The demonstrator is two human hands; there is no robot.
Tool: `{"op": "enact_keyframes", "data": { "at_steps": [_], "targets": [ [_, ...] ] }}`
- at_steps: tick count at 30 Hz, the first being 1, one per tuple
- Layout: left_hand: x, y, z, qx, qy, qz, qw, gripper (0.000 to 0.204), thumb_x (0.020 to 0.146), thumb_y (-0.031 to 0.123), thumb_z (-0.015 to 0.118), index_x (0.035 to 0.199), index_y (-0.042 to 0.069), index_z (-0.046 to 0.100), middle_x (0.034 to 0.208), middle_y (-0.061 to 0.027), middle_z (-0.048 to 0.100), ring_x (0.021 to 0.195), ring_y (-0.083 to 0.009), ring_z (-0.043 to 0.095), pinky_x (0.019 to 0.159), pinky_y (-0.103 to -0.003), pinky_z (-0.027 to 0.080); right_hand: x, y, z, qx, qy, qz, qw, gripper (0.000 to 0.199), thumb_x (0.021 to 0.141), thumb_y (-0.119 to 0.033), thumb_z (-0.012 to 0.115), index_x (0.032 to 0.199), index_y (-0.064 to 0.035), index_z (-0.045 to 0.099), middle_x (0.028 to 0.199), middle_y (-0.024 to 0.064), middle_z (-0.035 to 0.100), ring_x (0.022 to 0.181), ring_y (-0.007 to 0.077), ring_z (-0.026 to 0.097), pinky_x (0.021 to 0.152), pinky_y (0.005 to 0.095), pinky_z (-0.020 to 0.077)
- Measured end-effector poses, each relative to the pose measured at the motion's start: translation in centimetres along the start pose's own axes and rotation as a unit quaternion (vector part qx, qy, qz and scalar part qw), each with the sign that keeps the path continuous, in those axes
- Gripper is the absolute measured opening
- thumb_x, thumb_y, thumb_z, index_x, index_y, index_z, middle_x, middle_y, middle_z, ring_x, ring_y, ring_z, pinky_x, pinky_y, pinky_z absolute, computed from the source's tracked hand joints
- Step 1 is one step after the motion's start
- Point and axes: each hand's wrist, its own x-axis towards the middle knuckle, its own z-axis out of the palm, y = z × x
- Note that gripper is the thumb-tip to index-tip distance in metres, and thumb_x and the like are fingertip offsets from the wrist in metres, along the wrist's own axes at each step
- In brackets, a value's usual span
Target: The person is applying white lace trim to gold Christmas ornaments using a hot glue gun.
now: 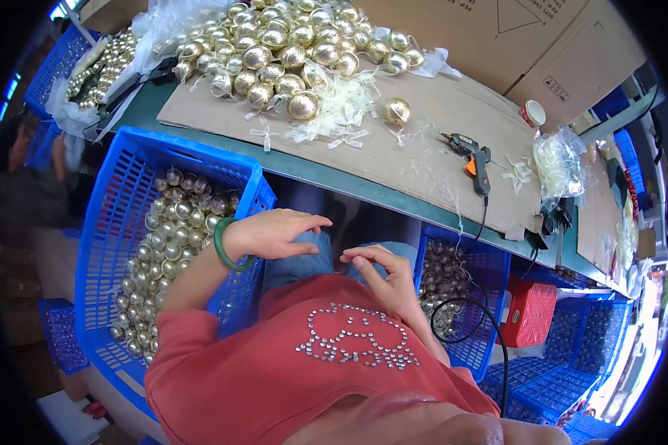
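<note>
Both my hands hover over my lap, below the table's edge. My left hand [278, 233], with a green bangle [226, 245] on its wrist, is open, its fingers stretched out and nothing in them. Facing it, my right hand [386, 278] has loosely bent fingers with the thumb close to them; I see nothing held. Beside my left arm stands a blue plastic basket [96, 252] with many silvery-gold balls [172, 230] inside. On the table lie a heap of gold perforated balls [274, 55], a pile of pale ribbon bows [334, 107] and a single gold ball [396, 111].
A glue gun [473, 159] lies on the cardboard-covered table [453, 119], its black cord hanging past my right arm. Behind are a paper cup [533, 113], a clear plastic bag [560, 167] and large cartons [490, 37]. Another blue basket [490, 282] and a red crate [528, 311] stand at right.
</note>
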Motion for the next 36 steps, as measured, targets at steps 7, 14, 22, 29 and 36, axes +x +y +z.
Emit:
{"op": "enact_keyframes", "data": {
  "at_steps": [7, 14, 22, 29, 36],
  "targets": [
    [0.2, -0.2, 0.3, 0.007, -0.006, 0.0, 1.0, 0.061, 0.099, 0.036, 0.068, 0.146, 0.0, 0.053, 0.126, -0.0207, 0.069, 0.117, -0.039, 0.066, 0.098, -0.044, 0.053, 0.9, 0.3, 0.3, -0.011, -0.024, -0.012, 1.0, 0.018, 0.101, -0.005, 0.064, 0.114, -0.0014, 0.076, 0.104, 0.0091, 0.077, 0.095, 0.0175, 0.071, 0.085, 0.0301, 0.0544],
    [0.3, -0.6, 0.2, 0.017, -0.007, -0.01, 1.0, 0.061, 0.099, 0.037, 0.069, 0.145, 0.0, 0.054, 0.123, -0.0208, 0.07, 0.114, -0.0385, 0.068, 0.098, -0.044, 0.054, 1.6, 0.1, 0.4, 0.007, -0.026, 0.0, 1.0, 0.02, 0.102, -0.004, 0.063, 0.116, 0.0, 0.076, 0.105, 0.0099, 0.078, 0.104, 0.0181, 0.071, 0.094, 0.0309, 0.0525],
    [0.7, -1.1, 0.2, 0.015, -0.006, -0.008, 1.0, 0.061, 0.097, 0.036, 0.07, 0.144, -0.001, 0.054, 0.119, -0.0211, 0.072, 0.11, -0.0364, 0.071, 0.096, -0.042, 0.055, 3.1, -0.8, -0.6, 0.01, 0.041, -0.084, 0.996, 0.021, 0.105, -0.006, 0.061, 0.12, 0.002, 0.073, 0.108, 0.0099, 0.077, 0.105, 0.0139, 0.07, 0.094, 0.0282, 0.0519],
    [0.9, 0.1, -0.1, -0.019, 0.032, 0.024, 0.999, 0.055, 0.097, 0.03, 0.072, 0.14, -0.001, 0.058, 0.121, -0.0205, 0.072, 0.113, -0.0344, 0.071, 0.097, -0.041, 0.055, 4.6, -0.4, -4.6, -0.036, 0.184, -0.107, 0.976, 0.02, 0.105, -0.008, 0.062, 0.119, 0.0015, 0.073, 0.11, 0.0102, 0.077, 0.104, 0.0138, 0.07, 0.094, 0.0265, 0.0514],
    [5.4, 1.9, -4.7, 0.122, 0.158, 0.156, 0.967, 0.042, 0.098, 0.022, 0.07, 0.133, 0.0, 0.064, 0.122, -0.0198, 0.071, 0.113, -0.0319, 0.07, 0.097, -0.041, 0.054, 6.1, 0.7, -7.4, -0.122, 0.257, -0.104, 0.953, 0.019, 0.103, -0.009, 0.064, 0.116, -0.0016, 0.075, 0.104, 0.0092, 0.078, 0.101, 0.014, 0.071, 0.093, 0.0281, 0.0527]
  ]
}}
